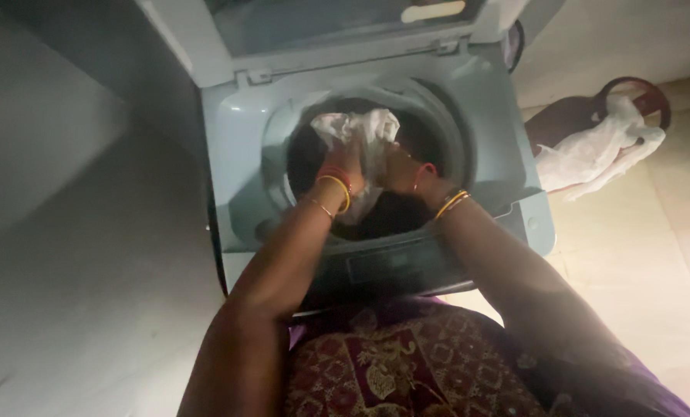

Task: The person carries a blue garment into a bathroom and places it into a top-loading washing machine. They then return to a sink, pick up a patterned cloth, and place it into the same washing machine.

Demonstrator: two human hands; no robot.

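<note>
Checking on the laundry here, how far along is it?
Done: the washing machine's lid is up. In hand: the left hand and right hand grip a white cloth at the drum's mouth. Left: another white cloth lies on the brown stool.

Gold and red bangles circle the left wrist point(336, 188), gold bangles ring the right wrist point(453, 203), and a maroon garment point(407, 371) shows gold embroidered patterning with purple trim.
</note>
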